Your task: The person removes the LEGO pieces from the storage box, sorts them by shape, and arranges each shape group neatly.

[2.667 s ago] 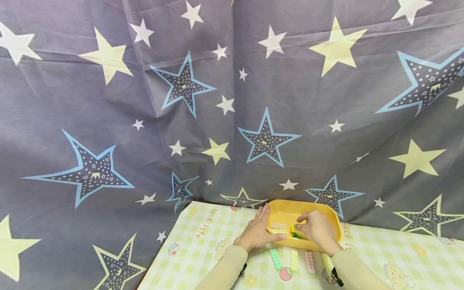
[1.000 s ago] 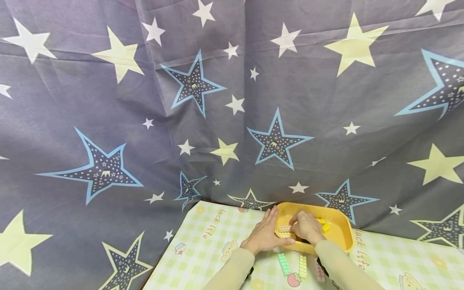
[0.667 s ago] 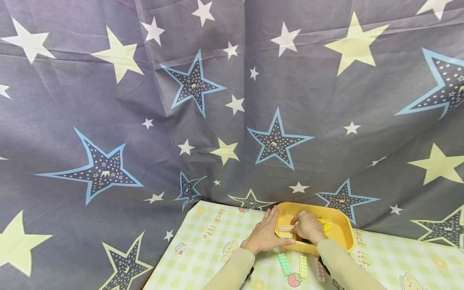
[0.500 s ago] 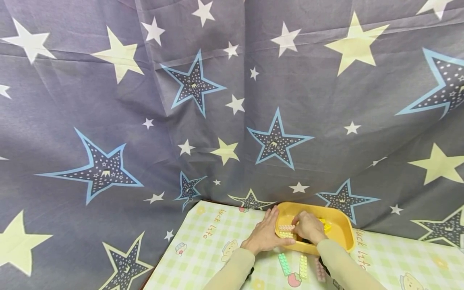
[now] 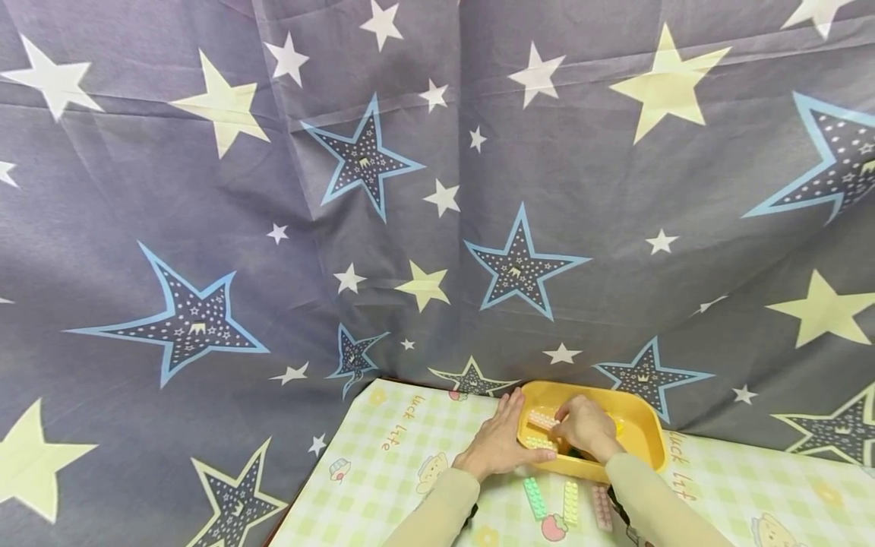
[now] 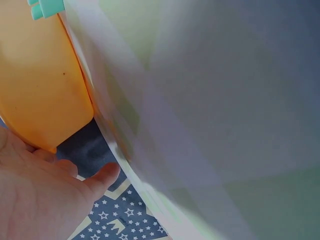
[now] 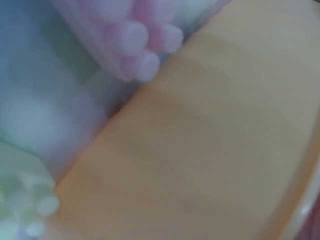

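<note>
In the head view my left hand point(image 5: 497, 442) rests against the left end of a yellow plastic bin point(image 5: 642, 437), its fingers along the side and its thumb along the front rim. The left wrist view shows those fingers fairly straight beside the bin's outer wall. Inside the bin, the curled fingers of my right hand point(image 5: 586, 425) pinch the right end of a pink building brick point(image 5: 543, 420), which lies slanted. A pale yellow brick point(image 5: 540, 443) sits just in front of it. Dark green and bright yellow pieces are mostly hidden by the right hand.
On the checked tablecloth in front of the bin lie a mint green brick point(image 5: 535, 497), a pale yellow-green brick point(image 5: 570, 503) and a darker pink brick point(image 5: 602, 507). Another piece is partly under the right sleeve. A grey star-patterned curtain point(image 5: 410, 228) hangs behind the table.
The right hand has moved left inside the bin from the bright yellow piece to the pink brick. That brick has turned from level to slanted. The left hand stays at the bin.
</note>
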`<state>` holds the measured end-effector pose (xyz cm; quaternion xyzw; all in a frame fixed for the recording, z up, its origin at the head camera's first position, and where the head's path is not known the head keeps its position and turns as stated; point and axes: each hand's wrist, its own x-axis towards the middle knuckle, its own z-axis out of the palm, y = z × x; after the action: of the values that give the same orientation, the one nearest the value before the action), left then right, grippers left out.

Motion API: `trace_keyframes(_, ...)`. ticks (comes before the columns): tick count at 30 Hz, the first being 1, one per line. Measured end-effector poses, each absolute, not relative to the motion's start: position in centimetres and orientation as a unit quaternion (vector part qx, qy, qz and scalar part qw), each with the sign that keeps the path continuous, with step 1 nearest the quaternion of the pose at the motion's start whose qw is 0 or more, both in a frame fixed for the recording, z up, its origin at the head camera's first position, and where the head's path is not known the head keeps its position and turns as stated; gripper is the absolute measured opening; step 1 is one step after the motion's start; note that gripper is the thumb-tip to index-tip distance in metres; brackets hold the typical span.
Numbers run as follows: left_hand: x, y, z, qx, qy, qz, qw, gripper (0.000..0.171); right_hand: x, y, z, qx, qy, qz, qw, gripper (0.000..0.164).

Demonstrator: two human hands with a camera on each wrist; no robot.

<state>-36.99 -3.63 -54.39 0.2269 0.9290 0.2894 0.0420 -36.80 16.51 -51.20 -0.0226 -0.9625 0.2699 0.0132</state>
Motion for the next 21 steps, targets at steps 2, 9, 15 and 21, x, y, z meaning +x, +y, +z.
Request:
trace_keyframes(2, -36.9, -3.7, -54.5, 0.225, 0.929, 0.292, 0.044, 0.123, -36.5, 16.7, -51.0, -0.022, -0.962, 0.271, 0.015, 0.018)
trace_keyframes(9, -36.8, -3.6, -54.9, 0.224, 0.93, 0.289, 0.044, 0.124, -35.3, 17.7, -50.3, -0.012, -0.96, 0.279, 0.025, 0.015)
trace_keyframes(15, -36.9, -3.4, -54.8, 0.226, 0.93, 0.288, 0.04, 0.124, -34.5, 18.7, -49.6, -0.003, -0.957, 0.287, 0.039, 0.018)
trace_keyframes(21, -37.2, -3.6, -54.8, 0.228, 0.929, 0.291, 0.032, 0.125, -33.8, 19.5, -49.0, 0.002, -0.953, 0.298, 0.055, 0.02)
